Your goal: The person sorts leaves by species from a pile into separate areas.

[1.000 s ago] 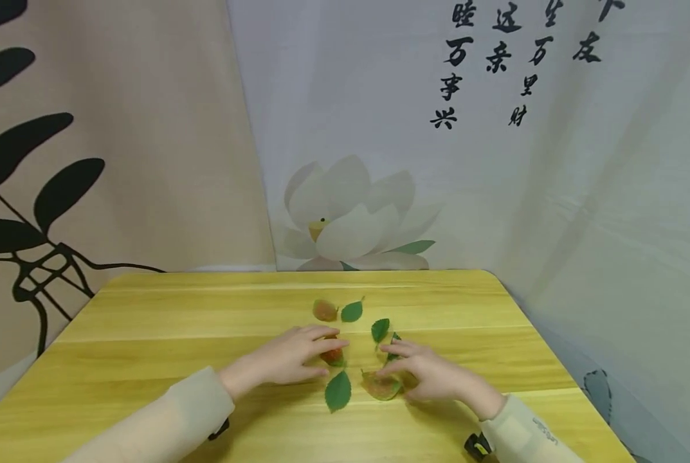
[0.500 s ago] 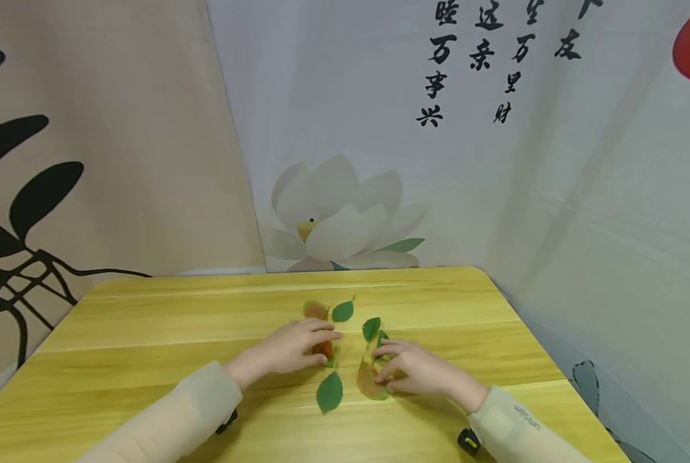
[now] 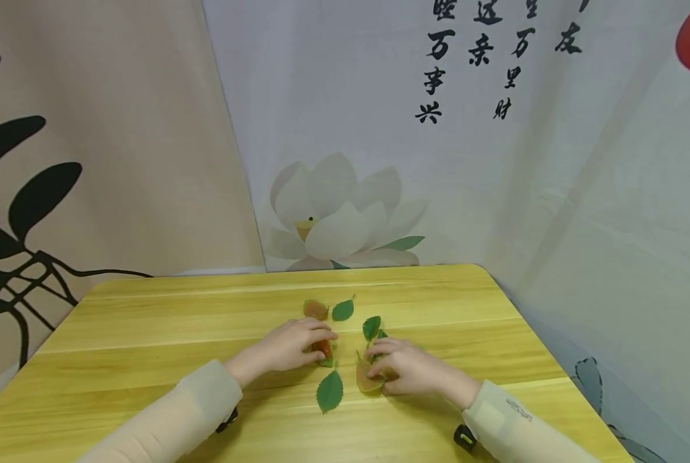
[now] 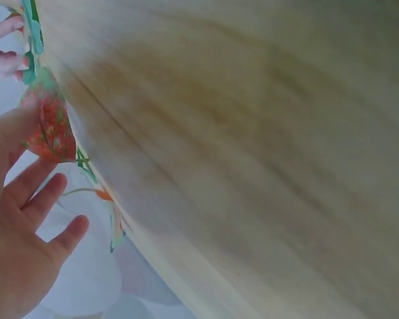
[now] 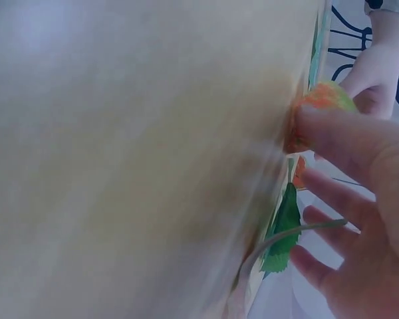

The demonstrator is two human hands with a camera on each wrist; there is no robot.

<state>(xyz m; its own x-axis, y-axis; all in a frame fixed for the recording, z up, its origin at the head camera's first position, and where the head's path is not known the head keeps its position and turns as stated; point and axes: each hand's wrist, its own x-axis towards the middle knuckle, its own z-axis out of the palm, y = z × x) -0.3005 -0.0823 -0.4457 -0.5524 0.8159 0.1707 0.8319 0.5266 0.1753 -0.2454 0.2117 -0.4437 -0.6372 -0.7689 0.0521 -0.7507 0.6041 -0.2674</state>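
My left hand (image 3: 289, 344) pinches a red leaf with green edges (image 3: 324, 348); in the left wrist view the thumb presses on the red leaf's (image 4: 50, 126) face, the other fingers spread behind it. Across from it, my right hand (image 3: 411, 370) holds an orange-and-green leaf (image 3: 366, 376) between thumb and forefinger. The right wrist view has that orange-and-green leaf (image 5: 329, 96) tipped up at the thumb, with the remaining fingers loosely bent. Partly covered by the right hand's fingers is a green leaf (image 3: 382, 334).
On the wooden table (image 3: 206, 411), a green leaf (image 3: 330, 391) lies nearer the front between both hands. Farther back are a brownish-orange leaf (image 3: 316, 308), a green leaf (image 3: 343, 310) and a toothed green leaf (image 3: 371, 327). Printed curtains (image 3: 345, 128) hang behind the table.
The view has swung slightly right. My right hand's fingers have come together on the orange-and-green leaf, which now stands more tilted. The left thumb has drawn in on the red leaf.
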